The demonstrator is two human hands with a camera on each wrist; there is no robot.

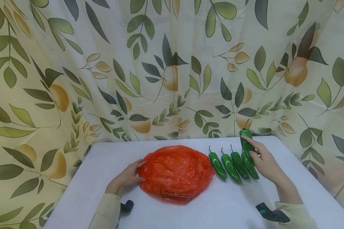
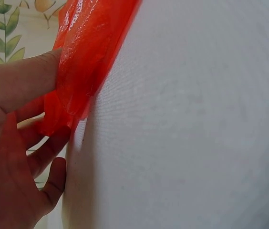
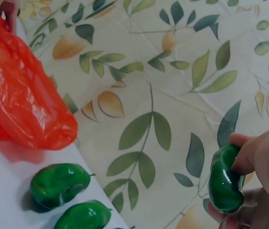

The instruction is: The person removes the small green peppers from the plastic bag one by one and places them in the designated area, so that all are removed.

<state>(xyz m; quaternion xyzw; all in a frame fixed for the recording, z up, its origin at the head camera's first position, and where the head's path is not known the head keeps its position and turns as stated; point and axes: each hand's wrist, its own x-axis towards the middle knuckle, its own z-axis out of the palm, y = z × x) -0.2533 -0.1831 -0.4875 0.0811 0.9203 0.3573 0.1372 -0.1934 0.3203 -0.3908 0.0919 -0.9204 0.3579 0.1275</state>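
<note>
A crumpled red plastic bag [image 1: 175,173] lies on the white table. My left hand [image 1: 127,176] holds its left edge; in the left wrist view the thumb [image 2: 27,78] is on one side of the red film [image 2: 91,47] and fingers are on the other. My right hand [image 1: 266,163] grips a glossy green chili pepper [image 1: 246,140] between thumb and fingers, stem upward, over the right end of a row of peppers. In the right wrist view this pepper [image 3: 225,181] is raised off the table. Several more green peppers [image 1: 230,168] lie side by side, right of the bag, stems pointing away.
The white tabletop [image 1: 212,210] ends at a far edge close behind the peppers. Beyond it hangs a curtain [image 1: 172,70] printed with leaves and fruit. Dark wrist devices [image 1: 272,214] sit at both sleeves.
</note>
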